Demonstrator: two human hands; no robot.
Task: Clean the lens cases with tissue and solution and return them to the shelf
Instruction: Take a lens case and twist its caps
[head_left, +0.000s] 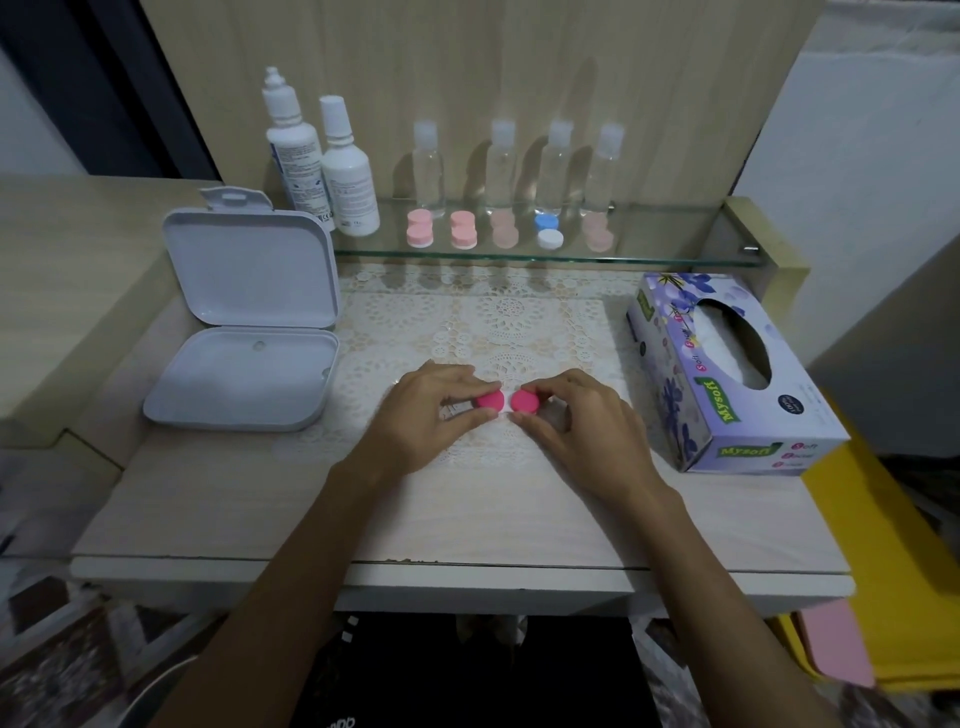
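A lens case with two bright pink caps (508, 401) lies on the lace mat (498, 322) in the middle of the table. My left hand (431, 415) pinches the left cap between thumb and fingers. My right hand (576, 421) pinches the right cap the same way. Several other lens cases stand in a row on the glass shelf (675, 254) at the back: pale pink ones (420, 227) and a blue-and-white one (548, 230). Two white solution bottles (322, 166) stand at the shelf's left end. A purple tissue box (727, 374) sits at the right.
An open white plastic box (244, 332) lies at the table's left, lid raised. Several small clear bottles (501, 166) line the wall behind the shelf's cases. A yellow object (872, 545) sits beyond the table's right edge.
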